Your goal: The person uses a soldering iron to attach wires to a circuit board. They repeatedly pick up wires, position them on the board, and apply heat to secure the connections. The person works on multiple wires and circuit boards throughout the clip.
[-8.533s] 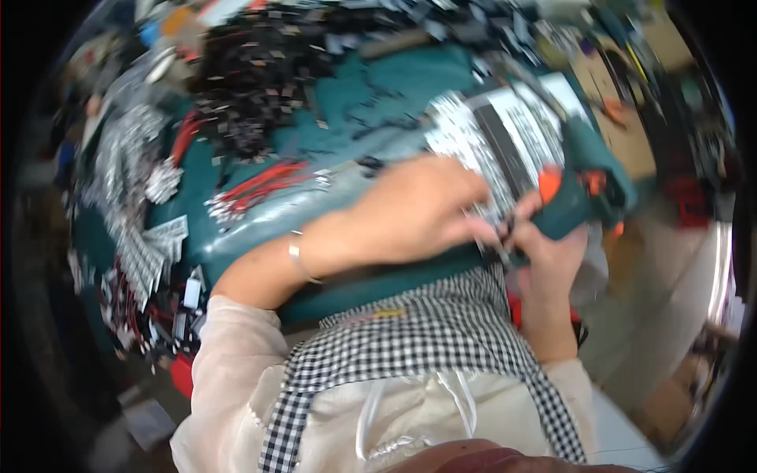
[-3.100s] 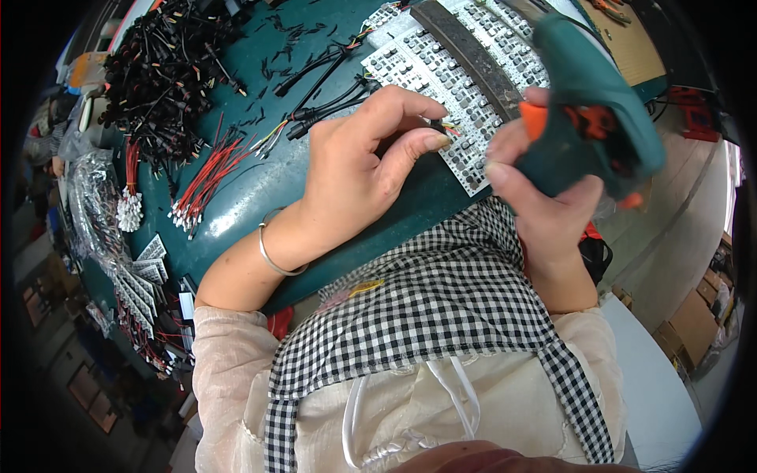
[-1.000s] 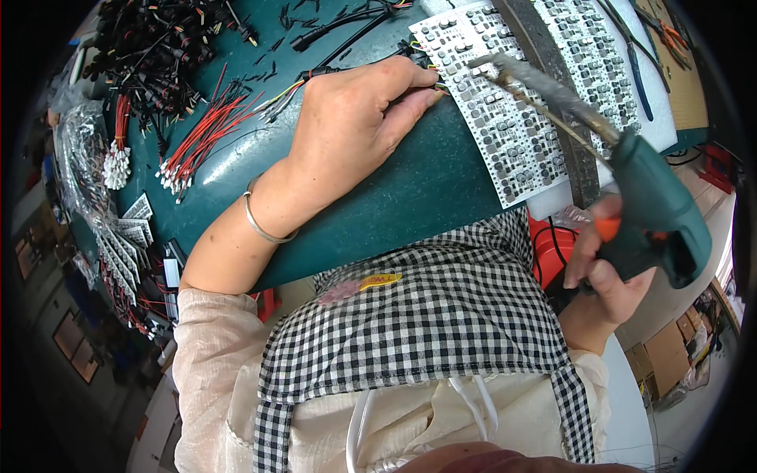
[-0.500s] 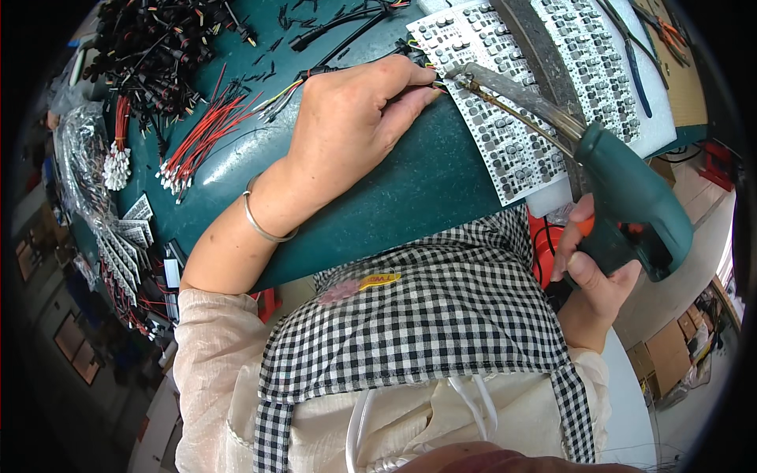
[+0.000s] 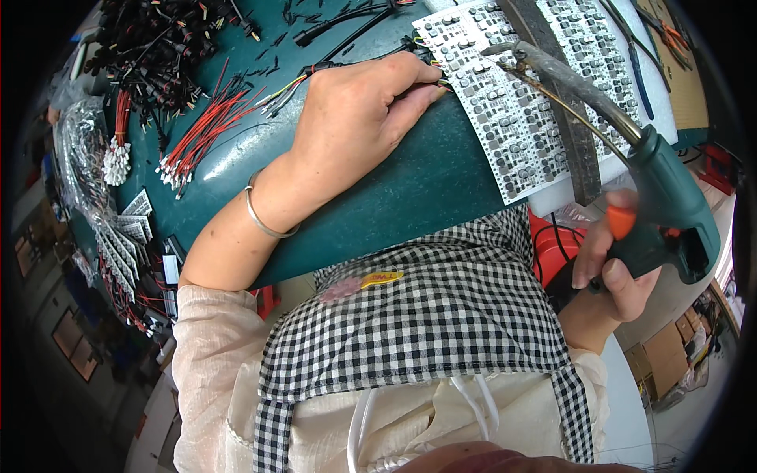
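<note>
My left hand [image 5: 347,118] is closed in a pinch at the left edge of a white circuit board panel [image 5: 509,169]. Thin coloured wires [image 5: 445,83] poke out from its thumb and fingertip, their ends beside the board's edge. A black cable [image 5: 327,65] passes behind this hand. My right hand [image 5: 619,276] is wrapped round the grip of a dark green soldering gun [image 5: 662,177] with an orange trigger. The gun's tip and thin feed tube point left over the board, apart from the wires. A dark metal bar [image 5: 544,55] lies across the panel.
Black connector cables [image 5: 154,47] pile up at the far left, with red wires [image 5: 209,130] nearer. Small board pieces [image 5: 122,244] hang at the left table edge. Pliers with orange handles [image 5: 670,38] lie far right. A white foam pad [image 5: 658,102] sits under the panel.
My right hand has moved right with the soldering gun, drawing its tip away from the wires and over the board. My left hand has barely moved and still pinches the wires.
</note>
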The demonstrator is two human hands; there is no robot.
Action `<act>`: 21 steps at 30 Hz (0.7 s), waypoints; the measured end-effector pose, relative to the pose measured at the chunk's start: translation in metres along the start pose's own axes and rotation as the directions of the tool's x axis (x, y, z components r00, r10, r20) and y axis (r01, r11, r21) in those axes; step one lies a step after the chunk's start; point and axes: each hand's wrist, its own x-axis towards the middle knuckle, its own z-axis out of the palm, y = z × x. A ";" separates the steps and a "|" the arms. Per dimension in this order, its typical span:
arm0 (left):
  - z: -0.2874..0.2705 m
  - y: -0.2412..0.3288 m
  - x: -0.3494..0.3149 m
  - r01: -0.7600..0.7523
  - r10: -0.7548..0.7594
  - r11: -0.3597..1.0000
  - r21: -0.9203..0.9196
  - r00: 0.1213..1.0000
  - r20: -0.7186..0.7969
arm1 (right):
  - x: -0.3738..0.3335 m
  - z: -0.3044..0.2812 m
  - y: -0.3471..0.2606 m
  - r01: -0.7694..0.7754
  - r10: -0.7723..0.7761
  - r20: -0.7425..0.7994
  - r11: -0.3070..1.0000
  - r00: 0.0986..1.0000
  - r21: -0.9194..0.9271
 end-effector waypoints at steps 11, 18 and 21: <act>0.000 0.002 -0.002 0.034 -0.034 0.999 -0.007 0.999 0.002 | -0.006 0.001 0.004 -0.009 0.008 -0.081 1.000 0.997 -0.011; 0.001 0.003 -0.001 0.029 -0.029 0.999 -0.021 1.000 -0.005 | -0.010 0.006 0.001 -0.038 0.037 -0.135 0.999 0.990 -0.007; -0.001 0.005 -0.001 0.059 -0.059 0.997 -0.040 0.998 0.008 | -0.013 0.000 0.003 -0.068 0.069 -0.102 0.998 0.992 0.014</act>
